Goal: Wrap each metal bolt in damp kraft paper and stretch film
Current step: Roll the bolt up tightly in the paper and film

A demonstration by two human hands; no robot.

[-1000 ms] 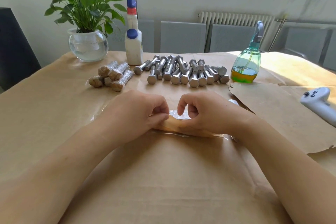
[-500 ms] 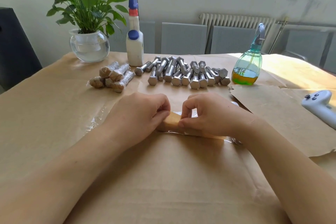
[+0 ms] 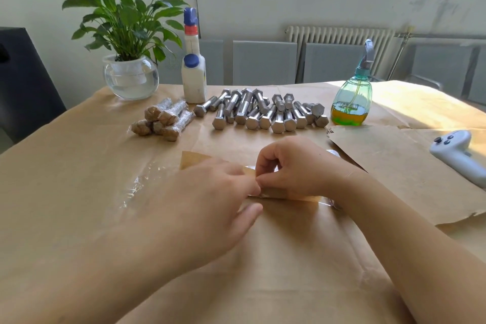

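A kraft-paper-wrapped bolt lies on clear stretch film at the table's middle, mostly hidden under my hands. My right hand pinches the paper at the roll's top with thumb and forefinger. My left hand meets it from the left, fingertips on the same spot, thumb stretched below. A loose corner of the kraft sheet sticks out behind my left hand. Several bare metal bolts lie in a heap at the back. Several wrapped bolts are stacked to their left.
A green spray bottle stands back right, a white bottle and a potted plant back left. Spare kraft sheets and a grey controller lie to the right. Kraft paper covers the table.
My left hand has slid right and lower, uncovering a paper corner behind it. Its fingertips now meet my right hand's pinch on top of the roll.
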